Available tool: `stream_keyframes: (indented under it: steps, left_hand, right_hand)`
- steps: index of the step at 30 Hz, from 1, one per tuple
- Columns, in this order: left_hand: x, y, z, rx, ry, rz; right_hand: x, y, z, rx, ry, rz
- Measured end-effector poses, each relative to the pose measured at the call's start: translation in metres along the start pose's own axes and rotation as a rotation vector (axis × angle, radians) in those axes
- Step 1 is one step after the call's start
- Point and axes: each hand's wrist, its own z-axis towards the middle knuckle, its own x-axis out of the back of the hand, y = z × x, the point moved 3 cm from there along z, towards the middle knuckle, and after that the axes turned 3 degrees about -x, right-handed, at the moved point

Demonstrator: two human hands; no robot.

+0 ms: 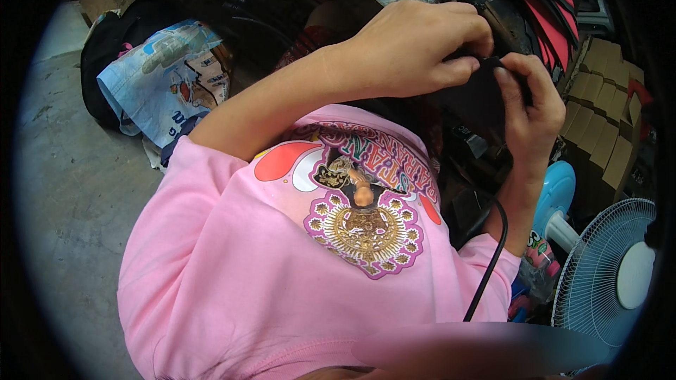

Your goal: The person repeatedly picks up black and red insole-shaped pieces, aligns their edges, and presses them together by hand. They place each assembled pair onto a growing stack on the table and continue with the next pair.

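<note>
In the head view, the left hand [412,46] and the right hand [528,116] met above the pink printed shirt [282,253], fingers of both pinched together on a small black, dark-coloured piece [486,91] held between them near the chest. Working it well probably called for a steady left-hand pinch while the right fingertips made small adjustments. A pale blue standing fan [605,274] stood at the person's right.

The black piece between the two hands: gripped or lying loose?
Gripped. The left hand and right hand both pinch the black piece with their fingertips, held up above the pink shirt. What it is, cannot tell.
</note>
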Motion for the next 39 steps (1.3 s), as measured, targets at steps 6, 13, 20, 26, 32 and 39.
stream_keyframes:
  steps: [6, 13, 20, 26, 32, 39]
  left_hand:
    - [-0.003, -0.007, 0.001, 0.180, -0.100, -0.192]
    - [0.008, -0.011, -0.006, 0.583, -0.264, -0.601]
    - [0.009, -0.009, -0.007, 0.560, -0.230, -0.540]
    - [0.015, -0.013, -0.007, 0.502, 0.054, -0.733]
    - [0.014, -0.014, -0.004, 0.487, 0.001, -0.607]
    - [0.020, -0.023, 0.000, 0.565, 0.181, -0.788]
  right_hand:
    - [0.000, 0.002, -0.002, 0.006, 0.008, 0.007]
    - [0.002, 0.000, 0.002, -0.074, 0.074, 0.031]
    - [-0.004, -0.014, 0.011, 0.179, -0.023, -0.189]
    - [-0.007, -0.007, 0.013, -0.057, -0.026, 0.104]
    - [-0.011, -0.011, 0.018, 0.038, -0.048, -0.028]
    - [-0.012, -0.018, 0.027, 0.083, -0.049, -0.076]
